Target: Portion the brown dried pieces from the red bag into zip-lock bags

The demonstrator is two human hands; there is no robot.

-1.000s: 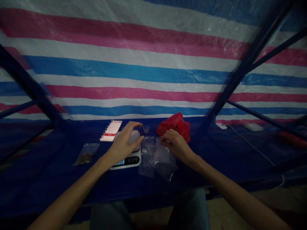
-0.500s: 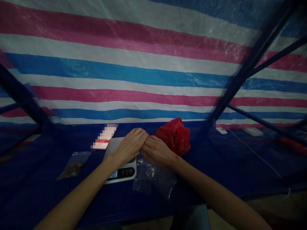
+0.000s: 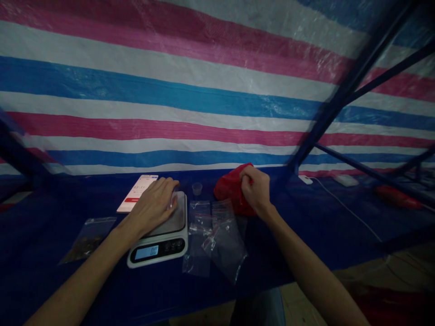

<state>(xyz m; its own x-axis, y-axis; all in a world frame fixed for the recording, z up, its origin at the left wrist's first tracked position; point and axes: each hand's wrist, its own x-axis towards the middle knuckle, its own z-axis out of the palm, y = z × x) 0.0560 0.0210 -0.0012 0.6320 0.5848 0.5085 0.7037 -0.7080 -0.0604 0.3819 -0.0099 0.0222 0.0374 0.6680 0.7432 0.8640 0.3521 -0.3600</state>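
Above the metal plate of a digital kitchen scale (image 3: 159,248), my left hand (image 3: 154,201) curls its fingers round a small see-through plastic thing, mostly hidden by the hand. The scale's lit display reads about zero. My right hand (image 3: 256,188) is closed on the top of a red plastic bag (image 3: 227,185), whose contents do not show. Between the hands, empty clear zip bags (image 3: 226,246) lie overlapping beside the scale. A tiny clear plastic cup (image 3: 197,188) stands on the blue surface behind them.
Left of the scale lies a zip bag with brownish bits (image 3: 89,240). A lit phone (image 3: 137,194) rests behind it. Blue metal posts (image 3: 316,122) slant up at both sides before a striped plastic sheet (image 3: 204,104). A white cable (image 3: 343,206) runs along the right.
My hands, together over the scale before, have parted. The right one has moved right onto the red bag and gripped it; the left has shifted left. The small cup and scale display have come into view.
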